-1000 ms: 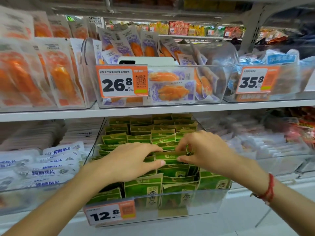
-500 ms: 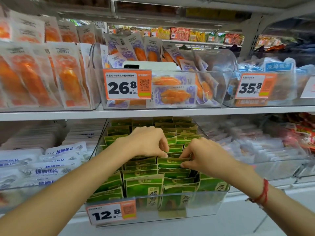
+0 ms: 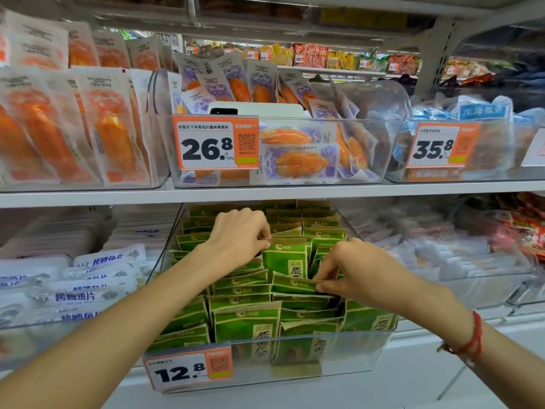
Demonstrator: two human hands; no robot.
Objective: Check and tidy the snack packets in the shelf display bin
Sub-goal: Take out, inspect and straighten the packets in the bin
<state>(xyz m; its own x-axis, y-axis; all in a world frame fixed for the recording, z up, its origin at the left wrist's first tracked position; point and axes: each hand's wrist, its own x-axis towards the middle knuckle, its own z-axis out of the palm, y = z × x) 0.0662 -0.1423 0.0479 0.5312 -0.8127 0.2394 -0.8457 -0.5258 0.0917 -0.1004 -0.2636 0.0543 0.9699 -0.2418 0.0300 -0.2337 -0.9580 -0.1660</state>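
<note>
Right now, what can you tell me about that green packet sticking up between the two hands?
The raised green packet is a flat pouch, green-fronted with a tan paper-like top edge, a round white logo and dark characters. It stands upright, higher than its neighbours, mid-way back in the clear bin priced 12.8. The left hand pinches its top left corner; the right hand pinches a lower packet just in front.

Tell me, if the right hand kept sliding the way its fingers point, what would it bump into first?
Probably the upright green packet that the left hand is pinching. The right hand points left across the bin, though depth is hard to judge.
</note>
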